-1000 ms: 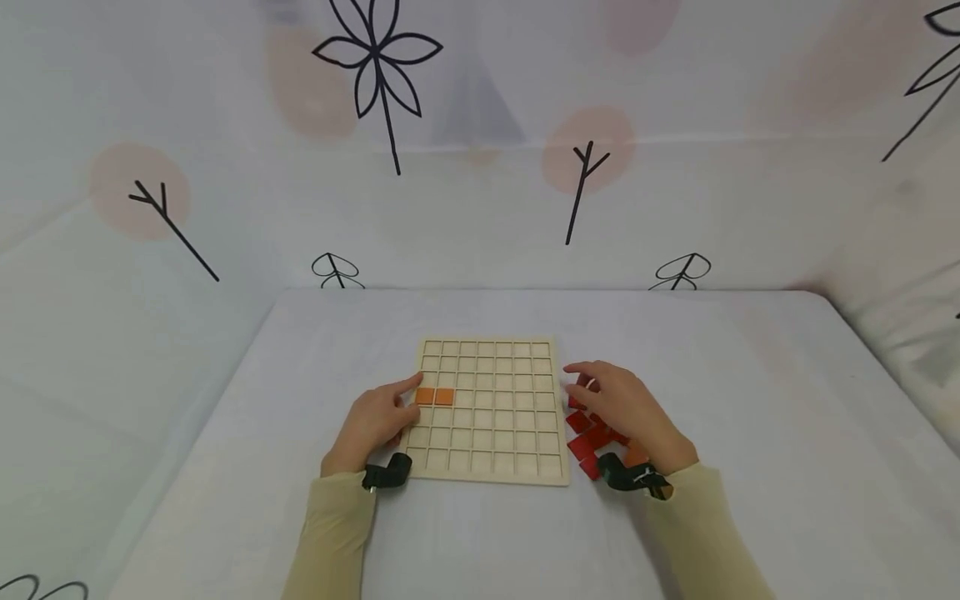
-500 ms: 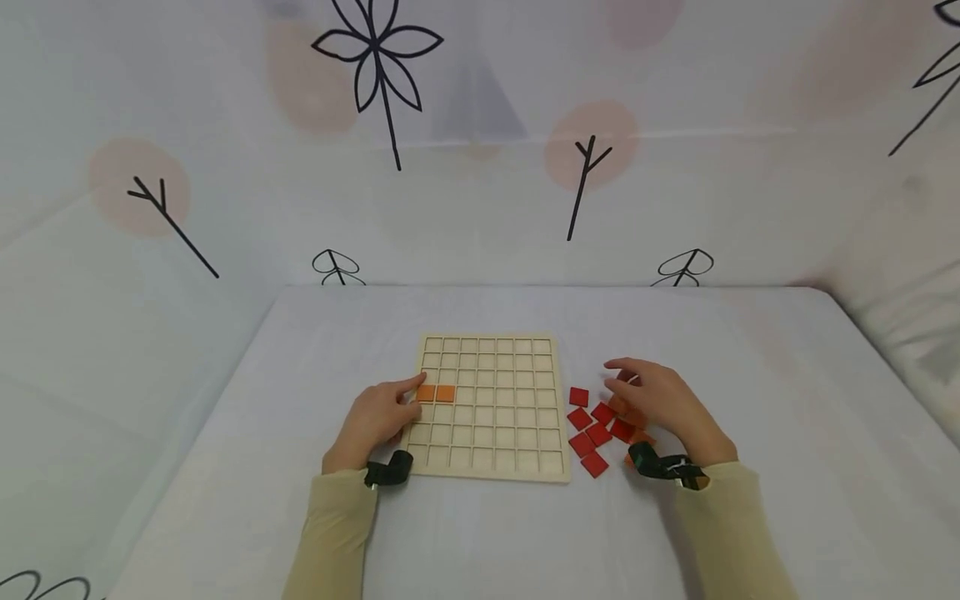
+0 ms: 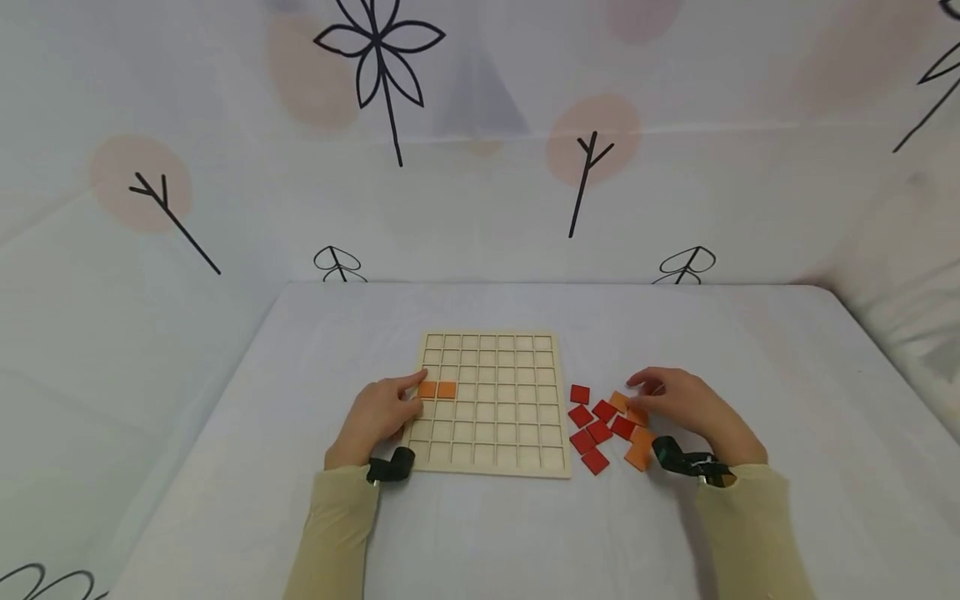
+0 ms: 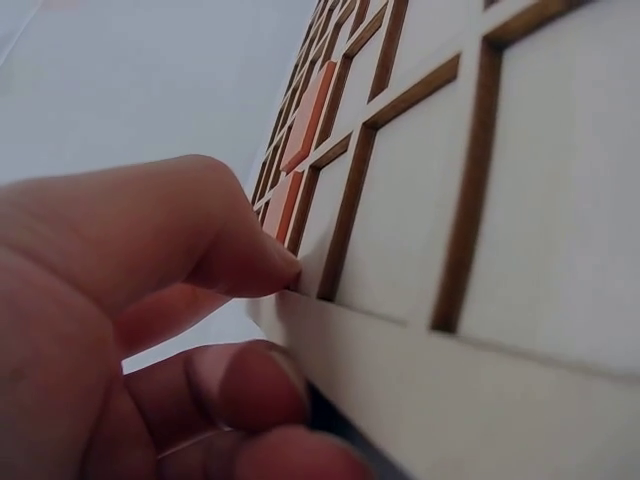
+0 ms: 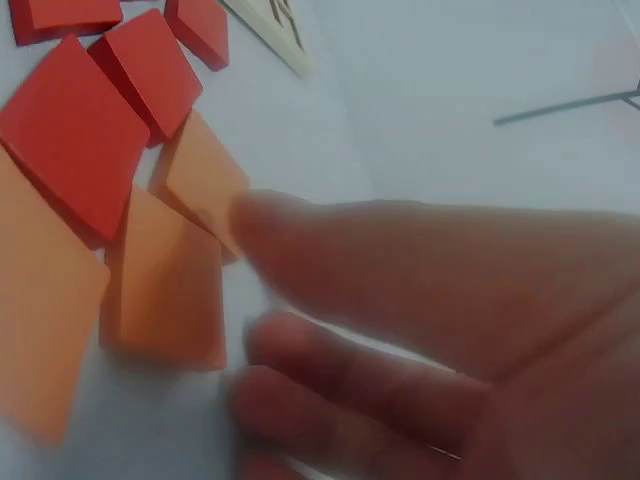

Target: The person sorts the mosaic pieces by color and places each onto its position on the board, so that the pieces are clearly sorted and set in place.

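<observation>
Head view showed the left hand (image 3: 377, 414) resting on the left edge of the wooden grid board (image 3: 491, 404), fingers loosely curled beside two orange tiles (image 3: 437, 389) seated in it. Right hand (image 3: 678, 402) lay on loose orange tiles (image 3: 639, 433) beside red tiles (image 3: 592, 425) on the worktop (image 3: 225, 467), fingers relaxed, gripping nothing.

Both our hands down low, sleeves and wrist straps showing

Our left hand (image 3: 377, 414) lies palm down, forefinger stretched forward, the other fingers curled under. Our right hand (image 3: 686, 404) hovers with fingers loosely bent, tips pointing left. Forearms angle inward.
</observation>
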`<state>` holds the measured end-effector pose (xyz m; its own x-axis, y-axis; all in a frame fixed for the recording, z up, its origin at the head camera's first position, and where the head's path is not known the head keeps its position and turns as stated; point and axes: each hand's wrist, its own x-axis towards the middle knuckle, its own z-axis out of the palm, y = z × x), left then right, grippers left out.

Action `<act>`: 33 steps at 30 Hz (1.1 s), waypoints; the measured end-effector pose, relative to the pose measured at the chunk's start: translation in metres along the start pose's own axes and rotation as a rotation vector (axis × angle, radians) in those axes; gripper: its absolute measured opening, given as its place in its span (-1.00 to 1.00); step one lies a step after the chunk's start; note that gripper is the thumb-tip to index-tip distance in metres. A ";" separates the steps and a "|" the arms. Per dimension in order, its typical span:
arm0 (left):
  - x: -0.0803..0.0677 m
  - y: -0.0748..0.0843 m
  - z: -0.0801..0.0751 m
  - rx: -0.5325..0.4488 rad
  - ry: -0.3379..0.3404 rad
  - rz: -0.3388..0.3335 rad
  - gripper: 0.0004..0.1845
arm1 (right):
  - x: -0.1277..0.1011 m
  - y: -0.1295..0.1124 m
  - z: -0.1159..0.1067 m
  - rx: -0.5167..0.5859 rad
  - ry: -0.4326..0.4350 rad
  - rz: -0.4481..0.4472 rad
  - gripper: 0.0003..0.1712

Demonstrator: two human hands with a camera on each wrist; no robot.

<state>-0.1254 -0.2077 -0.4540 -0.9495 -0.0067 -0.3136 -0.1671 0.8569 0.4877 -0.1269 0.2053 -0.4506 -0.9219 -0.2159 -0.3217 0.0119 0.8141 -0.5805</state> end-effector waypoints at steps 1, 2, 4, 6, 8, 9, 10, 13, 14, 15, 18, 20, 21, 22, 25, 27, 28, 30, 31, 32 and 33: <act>0.000 0.000 0.000 -0.003 -0.002 -0.002 -0.35 | 0.000 0.000 0.000 0.001 -0.011 0.003 -0.57; 0.000 0.000 0.000 -0.004 -0.004 0.000 -0.35 | -0.001 0.001 -0.001 0.005 -0.023 0.007 -0.58; 0.001 0.001 0.000 -0.005 -0.009 0.001 -0.35 | -0.001 0.000 0.000 0.007 -0.041 0.019 -0.59; 0.000 0.001 0.000 -0.001 -0.010 0.005 -0.35 | -0.001 0.000 0.000 0.006 -0.054 0.027 -0.59; 0.000 0.001 0.000 0.005 -0.008 0.012 -0.35 | -0.001 -0.001 0.001 -0.002 -0.064 0.029 -0.59; 0.000 0.001 0.000 0.004 -0.006 0.014 -0.35 | -0.002 -0.001 0.001 -0.007 -0.067 0.028 -0.59; 0.000 0.001 0.000 0.004 -0.005 0.016 -0.35 | -0.002 -0.001 0.001 -0.008 -0.071 0.029 -0.58; 0.001 0.000 0.000 0.005 -0.004 0.017 -0.34 | -0.003 -0.001 0.001 -0.004 -0.082 0.033 -0.57; 0.001 -0.001 0.000 0.006 -0.004 0.015 -0.34 | -0.003 -0.001 0.001 0.001 -0.084 0.034 -0.56; 0.001 -0.001 0.001 0.005 -0.005 0.015 -0.33 | -0.004 -0.002 0.001 0.004 -0.085 0.034 -0.56; 0.002 -0.002 0.001 -0.005 -0.009 0.012 -0.30 | -0.004 -0.002 0.002 0.000 -0.080 0.034 -0.56; 0.002 -0.003 0.001 -0.009 -0.013 0.014 -0.28 | -0.004 -0.002 0.002 -0.007 -0.071 0.036 -0.57; 0.003 -0.003 0.001 -0.009 -0.015 0.015 -0.27 | -0.004 -0.002 0.002 -0.012 -0.066 0.038 -0.57; 0.003 -0.003 0.001 -0.009 -0.018 0.013 -0.27 | -0.004 -0.002 0.002 -0.014 -0.062 0.040 -0.58; 0.003 -0.004 0.000 -0.007 -0.022 0.013 -0.25 | -0.004 -0.002 0.000 -0.018 -0.047 0.045 -0.59; 0.003 -0.003 0.000 -0.008 -0.024 0.011 -0.25 | -0.004 -0.002 -0.001 -0.026 -0.030 0.037 -0.60; 0.003 -0.003 0.000 -0.008 -0.025 0.009 -0.25 | -0.004 -0.001 -0.001 -0.030 -0.022 0.030 -0.60; 0.003 -0.003 0.000 -0.010 -0.024 0.005 -0.25 | -0.004 0.000 -0.002 -0.044 -0.003 0.016 -0.60; 0.003 -0.003 0.000 -0.009 -0.023 0.003 -0.24 | -0.003 0.000 -0.002 -0.049 0.005 0.011 -0.59; 0.004 -0.003 0.000 -0.007 -0.021 0.002 -0.24 | -0.003 0.001 -0.002 -0.054 0.010 0.012 -0.58; 0.004 -0.002 0.000 -0.005 -0.020 0.002 -0.24 | -0.002 0.002 -0.002 -0.055 0.015 0.012 -0.58</act>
<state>-0.1286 -0.2097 -0.4563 -0.9445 0.0053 -0.3285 -0.1665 0.8542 0.4926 -0.1261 0.2082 -0.4494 -0.9274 -0.1982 -0.3173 0.0023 0.8451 -0.5346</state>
